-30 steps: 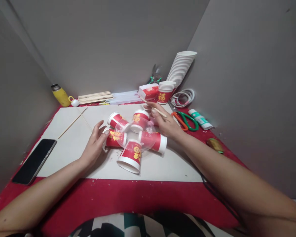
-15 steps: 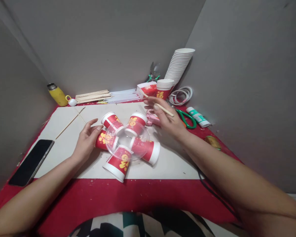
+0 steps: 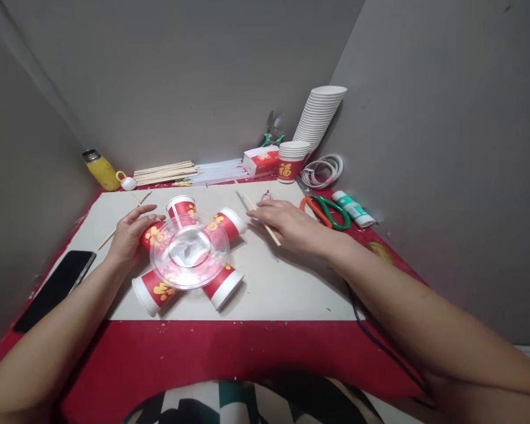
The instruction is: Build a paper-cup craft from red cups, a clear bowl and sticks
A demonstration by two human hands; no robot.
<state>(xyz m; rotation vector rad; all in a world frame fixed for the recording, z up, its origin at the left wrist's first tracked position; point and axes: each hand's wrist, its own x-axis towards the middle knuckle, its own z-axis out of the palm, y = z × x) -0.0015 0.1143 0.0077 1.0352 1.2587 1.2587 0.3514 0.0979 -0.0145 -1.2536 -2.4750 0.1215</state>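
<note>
- Fingers [image 3: 259, 213] of the right hand [image 3: 288, 227] pinch a thin wooden stick [image 3: 247, 203], which runs slantwise under the hand, one end towards the back wall and the other poking out below the knuckles
- That hand lies low over the white board [image 3: 282, 282], just to the right of a star of red paper cups [image 3: 223, 287]
- Those cups lie on their sides with bases together and open mouths outward (five, as far as I can count), and a clear dish [image 3: 189, 250] sits on top of their middle
- Left hand [image 3: 130, 232] rests on the cup at the left of the star, its fingers [image 3: 143, 213] loosely curved over it and not clenched
- White board lies on the red tabletop [image 3: 247, 353], with a black phone [image 3: 55, 288] at its left edge and two loose sticks [image 3: 110, 235] near the left hand
- Along the back stand a yellow bottle [image 3: 99, 171], a bundle of sticks [image 3: 165, 172], a red and white box [image 3: 260, 162], a short stack of red cups [image 3: 292, 160] and a leaning tall stack of white cups [image 3: 320, 115]
- Right of the board lie a coil of white rings [image 3: 322, 171], scissors [image 3: 329, 212] with orange and green handles, and a white glue tube [image 3: 353, 209]
</note>
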